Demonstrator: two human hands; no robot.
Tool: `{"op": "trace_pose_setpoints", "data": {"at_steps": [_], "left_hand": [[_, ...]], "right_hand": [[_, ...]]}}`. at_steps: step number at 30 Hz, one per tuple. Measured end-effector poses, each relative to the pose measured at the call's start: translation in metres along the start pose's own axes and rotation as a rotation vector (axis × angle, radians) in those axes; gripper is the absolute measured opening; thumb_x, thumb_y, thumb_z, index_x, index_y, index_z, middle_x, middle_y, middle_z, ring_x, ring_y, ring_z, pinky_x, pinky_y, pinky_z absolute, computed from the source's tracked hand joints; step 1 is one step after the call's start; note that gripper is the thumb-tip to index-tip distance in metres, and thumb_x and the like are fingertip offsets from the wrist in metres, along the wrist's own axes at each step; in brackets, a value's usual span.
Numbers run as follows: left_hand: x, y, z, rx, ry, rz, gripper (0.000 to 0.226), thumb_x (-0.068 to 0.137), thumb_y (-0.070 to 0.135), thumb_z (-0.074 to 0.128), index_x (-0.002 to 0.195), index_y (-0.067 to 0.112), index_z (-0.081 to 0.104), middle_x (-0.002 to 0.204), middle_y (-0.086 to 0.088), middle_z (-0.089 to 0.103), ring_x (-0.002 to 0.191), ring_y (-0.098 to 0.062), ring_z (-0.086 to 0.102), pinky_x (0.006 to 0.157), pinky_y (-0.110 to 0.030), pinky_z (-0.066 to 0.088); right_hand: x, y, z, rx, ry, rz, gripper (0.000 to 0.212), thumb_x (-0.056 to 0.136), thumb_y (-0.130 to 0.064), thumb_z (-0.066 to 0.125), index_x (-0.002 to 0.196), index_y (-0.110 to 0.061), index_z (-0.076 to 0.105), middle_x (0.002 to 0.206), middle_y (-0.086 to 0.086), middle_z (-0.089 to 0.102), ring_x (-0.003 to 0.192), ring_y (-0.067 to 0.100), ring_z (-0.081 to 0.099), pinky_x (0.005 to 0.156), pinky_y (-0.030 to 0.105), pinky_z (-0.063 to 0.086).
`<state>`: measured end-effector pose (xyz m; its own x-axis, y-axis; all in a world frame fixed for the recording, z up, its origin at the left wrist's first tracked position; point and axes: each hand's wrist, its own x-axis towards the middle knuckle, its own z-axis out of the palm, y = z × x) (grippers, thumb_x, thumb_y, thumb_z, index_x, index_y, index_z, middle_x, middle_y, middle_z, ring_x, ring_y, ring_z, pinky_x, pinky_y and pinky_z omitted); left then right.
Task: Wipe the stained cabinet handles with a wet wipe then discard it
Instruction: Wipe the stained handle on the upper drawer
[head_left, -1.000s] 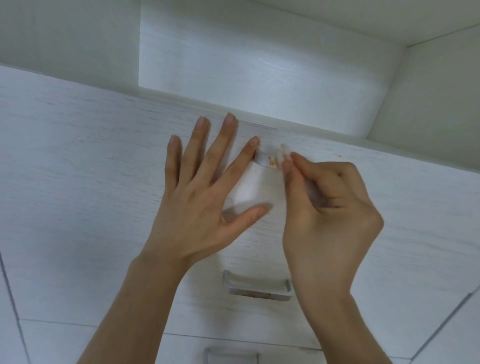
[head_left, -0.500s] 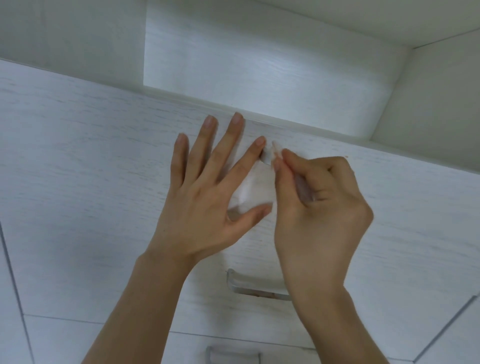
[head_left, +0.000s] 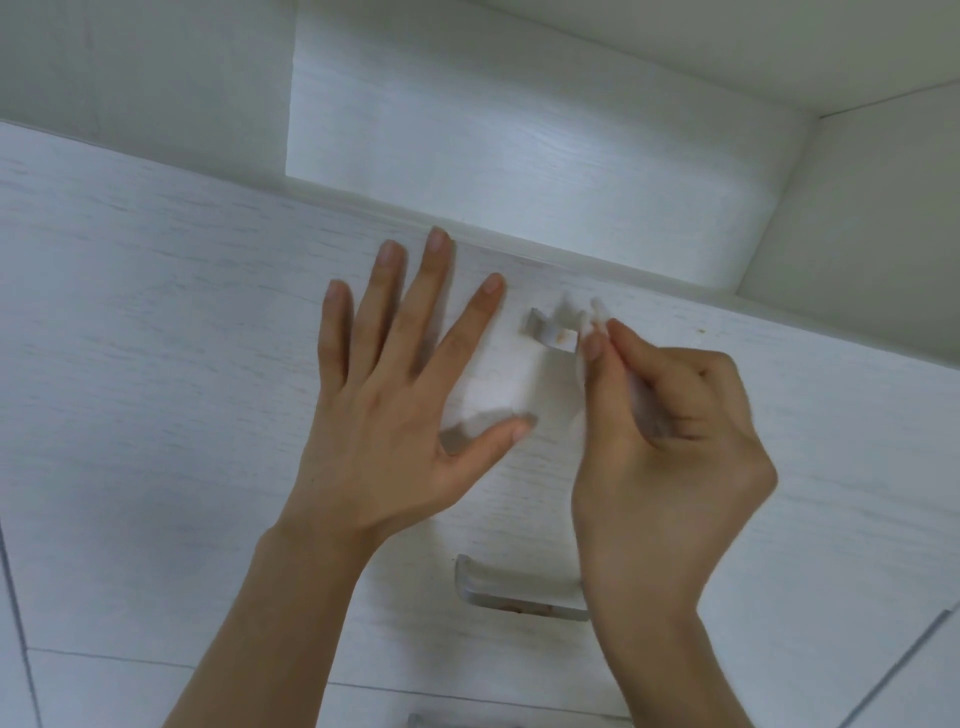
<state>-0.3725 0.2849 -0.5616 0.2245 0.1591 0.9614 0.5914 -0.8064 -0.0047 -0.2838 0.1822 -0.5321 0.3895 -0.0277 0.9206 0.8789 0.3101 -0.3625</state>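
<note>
Left hand (head_left: 400, 415) spread flat on white drawer front (head_left: 156, 364), right hand (head_left: 670, 441) pinching wet wipe (head_left: 589, 332) against stained top handle (head_left: 550, 335), second stained handle (head_left: 519, 597) below

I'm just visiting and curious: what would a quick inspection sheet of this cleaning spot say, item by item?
Surface: white wood-grain drawer front, a small brown speck near its upper right.
Job's things: top handle with an orange-brown stain; middle handle with brown marks; a third handle just showing at the bottom edge; white wet wipe at the top handle's right end.
Clutter: nothing seen.
Hands: left hand flat with fingers spread on the drawer front; right hand pinches the wipe.
Cables: nothing seen.
Surroundings: a white recess above the drawers; pale panels on both sides.
</note>
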Motion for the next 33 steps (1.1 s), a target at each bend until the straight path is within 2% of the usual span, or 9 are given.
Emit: {"op": "trace_pose_setpoints", "data": {"at_steps": [3, 8, 14, 18, 21, 24, 26, 29, 33], "left_hand": [[0.001, 0.0, -0.001, 0.004, 0.001, 0.0, 0.076, 0.092, 0.069, 0.03, 0.149, 0.019, 0.027, 0.157, -0.015, 0.012, 0.146, -0.029, 0.001, 0.116, -0.051, -0.002], [0.0, -0.002, -0.002, -0.011, 0.001, -0.001, 0.077, 0.089, 0.065, 0.04, 0.149, 0.019, 0.028, 0.158, -0.014, 0.012, 0.146, -0.028, 0.0, 0.116, -0.052, -0.002], [0.001, -0.001, 0.001, -0.004, 0.056, 0.012, 0.071, 0.094, 0.063, 0.033, 0.147, 0.017, 0.034, 0.156, -0.016, 0.019, 0.145, -0.035, 0.011, 0.116, -0.052, 0.002], [0.001, -0.002, 0.0, -0.017, 0.053, 0.01, 0.07, 0.093, 0.062, 0.036, 0.147, 0.018, 0.034, 0.156, -0.016, 0.019, 0.145, -0.034, 0.012, 0.116, -0.052, 0.002], [0.001, -0.001, 0.0, -0.012, 0.059, 0.011, 0.068, 0.092, 0.059, 0.04, 0.147, 0.018, 0.034, 0.155, -0.016, 0.02, 0.145, -0.034, 0.013, 0.116, -0.052, 0.002], [0.001, -0.002, 0.0, -0.017, 0.042, 0.002, 0.071, 0.092, 0.063, 0.037, 0.148, 0.019, 0.031, 0.156, -0.014, 0.018, 0.146, -0.033, 0.01, 0.116, -0.05, 0.0], [0.001, -0.002, 0.0, -0.008, 0.035, -0.004, 0.075, 0.09, 0.064, 0.042, 0.148, 0.019, 0.03, 0.157, -0.014, 0.017, 0.146, -0.032, 0.008, 0.117, -0.05, -0.001], [0.002, -0.002, 0.001, -0.004, 0.043, -0.008, 0.075, 0.089, 0.063, 0.043, 0.148, 0.02, 0.03, 0.157, -0.014, 0.017, 0.146, -0.033, 0.009, 0.117, -0.049, -0.001], [0.001, -0.001, 0.003, 0.003, 0.069, 0.003, 0.071, 0.092, 0.063, 0.038, 0.147, 0.019, 0.033, 0.156, -0.014, 0.019, 0.145, -0.033, 0.012, 0.117, -0.05, 0.001]], "right_hand": [[0.0, -0.002, 0.001, -0.012, -0.058, -0.038, 0.013, 0.081, -0.005, 0.07, 0.094, -0.007, 0.073, 0.078, 0.001, 0.061, 0.074, -0.001, 0.056, 0.073, 0.0, 0.039], [0.002, -0.002, -0.008, 0.151, 0.084, 0.197, 0.012, 0.082, -0.015, 0.072, 0.093, -0.013, 0.073, 0.08, 0.001, 0.065, 0.077, -0.005, 0.061, 0.075, 0.007, 0.043], [-0.004, -0.005, 0.009, 0.054, -0.051, 0.017, 0.014, 0.081, -0.005, 0.07, 0.095, -0.006, 0.072, 0.077, 0.001, 0.059, 0.074, -0.005, 0.055, 0.071, 0.002, 0.042], [-0.006, -0.005, 0.01, 0.068, -0.019, 0.029, 0.014, 0.081, -0.006, 0.07, 0.095, -0.007, 0.072, 0.077, 0.002, 0.061, 0.074, -0.009, 0.056, 0.07, 0.0, 0.041], [-0.01, -0.007, 0.014, 0.074, -0.083, -0.005, 0.017, 0.081, -0.005, 0.071, 0.097, -0.009, 0.072, 0.076, 0.0, 0.06, 0.072, -0.005, 0.055, 0.07, 0.002, 0.042], [-0.011, -0.008, 0.007, 0.091, 0.074, -0.04, 0.022, 0.079, -0.001, 0.072, 0.101, -0.003, 0.067, 0.074, 0.004, 0.058, 0.073, -0.009, 0.054, 0.071, 0.002, 0.04], [-0.008, -0.006, 0.001, 0.095, 0.113, -0.029, 0.024, 0.08, -0.002, 0.072, 0.103, -0.002, 0.065, 0.074, 0.001, 0.056, 0.073, -0.009, 0.054, 0.071, 0.004, 0.041], [-0.001, -0.007, 0.008, 0.077, 0.055, 0.009, 0.02, 0.082, -0.007, 0.071, 0.101, -0.008, 0.068, 0.072, -0.005, 0.052, 0.068, -0.005, 0.052, 0.067, 0.004, 0.04], [0.002, -0.01, 0.012, 0.0, -0.039, -0.066, 0.017, 0.082, -0.009, 0.07, 0.099, -0.009, 0.071, 0.072, -0.004, 0.05, 0.063, 0.002, 0.05, 0.065, 0.0, 0.037]]}}
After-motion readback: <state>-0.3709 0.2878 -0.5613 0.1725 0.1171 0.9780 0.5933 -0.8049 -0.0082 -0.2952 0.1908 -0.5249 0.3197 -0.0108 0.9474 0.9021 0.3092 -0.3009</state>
